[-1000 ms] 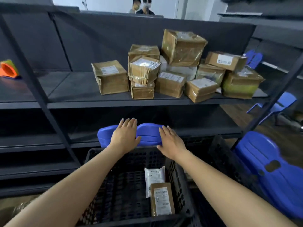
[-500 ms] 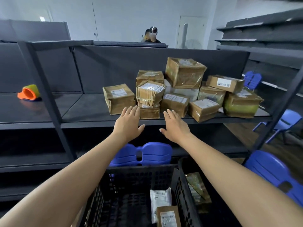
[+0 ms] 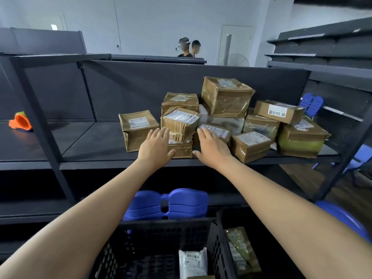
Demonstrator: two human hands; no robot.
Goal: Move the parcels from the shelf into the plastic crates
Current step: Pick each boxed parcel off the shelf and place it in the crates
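Several brown taped parcels are piled on the dark shelf [image 3: 96, 146]. At the pile's front a small box [image 3: 182, 150] carries a tilted bundle of flat packets [image 3: 181, 123]. My left hand [image 3: 156, 147] reaches to the left side of that stack, fingers straight, thumb near the small box. My right hand [image 3: 211, 147] is spread on the stack's right, its fingertips at a labelled parcel [image 3: 217, 131]. Neither hand holds anything. Below, a black plastic crate [image 3: 161, 228] holds a white packet [image 3: 192, 262]; a second crate [image 3: 223, 246] beside it holds a plastic-wrapped parcel [image 3: 241, 250].
A separate box [image 3: 137, 129] stands left of the stack. An orange cone-shaped object [image 3: 20, 121] lies on the shelf's far left. Blue plastic chairs [image 3: 167, 204] stand behind the crates and at right. Shelf uprights [image 3: 46, 135] frame the bay. Two people stand behind the shelving.
Both hands have risen from the blue chair back up to the shelf and now reach either side of the front stack of parcels. The view has tilted upward.
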